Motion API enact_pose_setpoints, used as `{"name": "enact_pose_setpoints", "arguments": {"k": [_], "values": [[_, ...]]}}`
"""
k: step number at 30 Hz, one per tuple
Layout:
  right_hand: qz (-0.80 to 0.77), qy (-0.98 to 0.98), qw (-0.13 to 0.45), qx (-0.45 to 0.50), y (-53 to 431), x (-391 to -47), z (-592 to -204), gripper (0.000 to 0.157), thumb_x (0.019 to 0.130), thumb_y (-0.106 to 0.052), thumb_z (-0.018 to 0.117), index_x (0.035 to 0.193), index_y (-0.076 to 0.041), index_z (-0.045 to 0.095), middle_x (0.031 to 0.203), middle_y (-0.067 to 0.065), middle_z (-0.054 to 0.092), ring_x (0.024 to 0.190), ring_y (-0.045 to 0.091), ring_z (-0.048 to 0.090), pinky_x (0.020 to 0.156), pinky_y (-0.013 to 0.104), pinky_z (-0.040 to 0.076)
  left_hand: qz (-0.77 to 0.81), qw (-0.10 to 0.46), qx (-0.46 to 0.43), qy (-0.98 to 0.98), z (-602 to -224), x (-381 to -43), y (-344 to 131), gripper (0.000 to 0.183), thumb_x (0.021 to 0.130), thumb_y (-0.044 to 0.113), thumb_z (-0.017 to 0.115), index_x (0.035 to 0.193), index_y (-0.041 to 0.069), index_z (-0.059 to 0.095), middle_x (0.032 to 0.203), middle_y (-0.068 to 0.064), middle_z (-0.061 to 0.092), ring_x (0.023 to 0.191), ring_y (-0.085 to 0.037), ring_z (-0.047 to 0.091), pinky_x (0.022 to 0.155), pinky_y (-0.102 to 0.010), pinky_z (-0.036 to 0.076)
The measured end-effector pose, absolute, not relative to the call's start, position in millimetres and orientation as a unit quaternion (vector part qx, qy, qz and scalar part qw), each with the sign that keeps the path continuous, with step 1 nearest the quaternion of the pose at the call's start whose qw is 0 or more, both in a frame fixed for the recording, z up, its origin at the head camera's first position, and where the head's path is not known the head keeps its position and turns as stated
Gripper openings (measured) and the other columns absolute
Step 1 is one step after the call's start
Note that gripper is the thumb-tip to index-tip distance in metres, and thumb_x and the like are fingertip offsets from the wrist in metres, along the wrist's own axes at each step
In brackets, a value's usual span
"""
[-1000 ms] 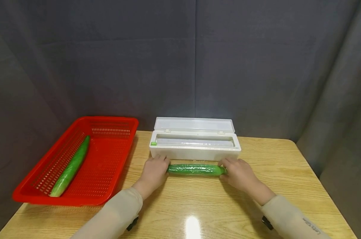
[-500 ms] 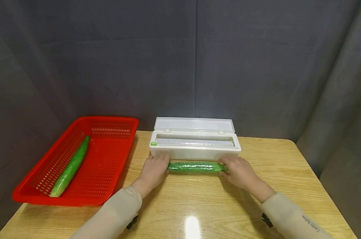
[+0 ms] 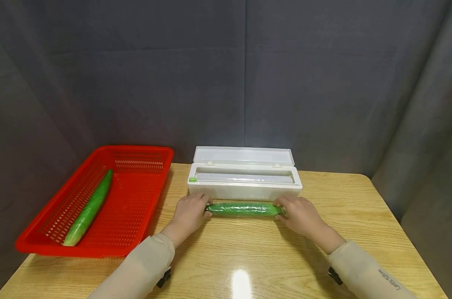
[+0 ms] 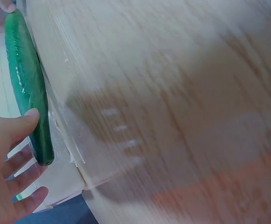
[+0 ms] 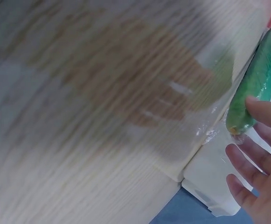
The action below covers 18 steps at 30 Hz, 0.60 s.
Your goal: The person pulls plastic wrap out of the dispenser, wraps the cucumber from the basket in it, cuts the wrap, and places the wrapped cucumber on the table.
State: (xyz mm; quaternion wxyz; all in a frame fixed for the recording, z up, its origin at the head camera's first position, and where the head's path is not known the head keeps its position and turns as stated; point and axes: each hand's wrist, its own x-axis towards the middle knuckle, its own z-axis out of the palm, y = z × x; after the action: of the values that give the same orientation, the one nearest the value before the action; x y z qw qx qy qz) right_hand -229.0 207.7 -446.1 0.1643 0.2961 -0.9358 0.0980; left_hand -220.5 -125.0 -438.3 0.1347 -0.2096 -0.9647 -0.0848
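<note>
A green cucumber (image 3: 242, 209) wrapped in shiny cling film lies crosswise in front of the white cling film dispenser (image 3: 244, 192). My left hand (image 3: 190, 211) pinches its left end. In the left wrist view the thumb (image 4: 25, 123) presses on the cucumber (image 4: 30, 74) and the other fingers reach behind it. At the other end, my right hand (image 3: 297, 214) holds the cucumber between thumb and fingers. The right wrist view shows gathered film at that tip of the cucumber (image 5: 257, 77), beside the right hand's fingers (image 5: 247, 163).
The dispenser's lid (image 3: 243, 156) stands raised, with a film roll (image 3: 244, 177) inside and a green slider (image 3: 192, 180) at its left. A red basket (image 3: 140, 245) on the left holds another cucumber (image 3: 89, 211). A grey curtain (image 3: 244, 83) hangs behind the wooden table (image 3: 278, 265).
The cucumber has shifted slightly towards the dispenser. My left hand has slid a little to the left, uncovering more of the cucumber's left end. The right hand has barely moved.
</note>
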Motion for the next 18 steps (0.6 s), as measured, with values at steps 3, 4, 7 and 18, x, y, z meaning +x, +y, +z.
{"name": "enact_pose_setpoints", "arguments": {"k": [3,4,7,18], "values": [[0.095,-0.935,0.167,0.298,208.2,-227.8,-445.8,0.038,0.071,-0.018,0.09,0.102,-0.01,0.07,0.097,0.005,0.069,0.077,0.023,0.065,0.065,0.041,0.054,-0.086,0.132,-0.209,-0.965,-438.6,-220.0,-125.6,0.029,0.08,0.025,0.084,0.101,0.014,0.068,0.099,-0.001,0.065,0.098,-0.023,0.064,0.082,-0.041,0.052],[0.095,-0.935,0.167,0.298,208.3,-227.4,-445.7,0.037,0.071,-0.018,0.09,0.102,-0.01,0.071,0.097,0.005,0.069,0.077,0.023,0.065,0.065,0.041,0.054,-0.087,0.131,-0.209,-0.965,-438.8,-219.8,-125.8,0.03,0.08,0.025,0.084,0.102,0.014,0.068,0.1,-0.001,0.066,0.098,-0.023,0.064,0.082,-0.041,0.052],[0.094,-0.936,0.166,0.296,208.6,-226.4,-445.2,0.037,0.071,-0.019,0.09,0.102,-0.011,0.071,0.098,0.004,0.068,0.077,0.022,0.065,0.066,0.041,0.054,-0.09,0.125,-0.205,-0.967,-438.4,-218.8,-126.3,0.031,0.08,0.025,0.084,0.104,0.015,0.068,0.104,0.0,0.067,0.101,-0.022,0.064,0.084,-0.041,0.052],[0.094,-0.94,0.161,0.287,209.1,-224.9,-440.1,0.035,0.075,-0.022,0.088,0.104,-0.012,0.071,0.1,0.004,0.069,0.078,0.022,0.065,0.067,0.041,0.053,-0.1,0.132,-0.204,-0.965,-429.8,-211.6,-128.3,0.029,0.082,0.024,0.082,0.106,0.013,0.068,0.099,-0.001,0.066,0.097,-0.024,0.065,0.08,-0.041,0.052]]}}
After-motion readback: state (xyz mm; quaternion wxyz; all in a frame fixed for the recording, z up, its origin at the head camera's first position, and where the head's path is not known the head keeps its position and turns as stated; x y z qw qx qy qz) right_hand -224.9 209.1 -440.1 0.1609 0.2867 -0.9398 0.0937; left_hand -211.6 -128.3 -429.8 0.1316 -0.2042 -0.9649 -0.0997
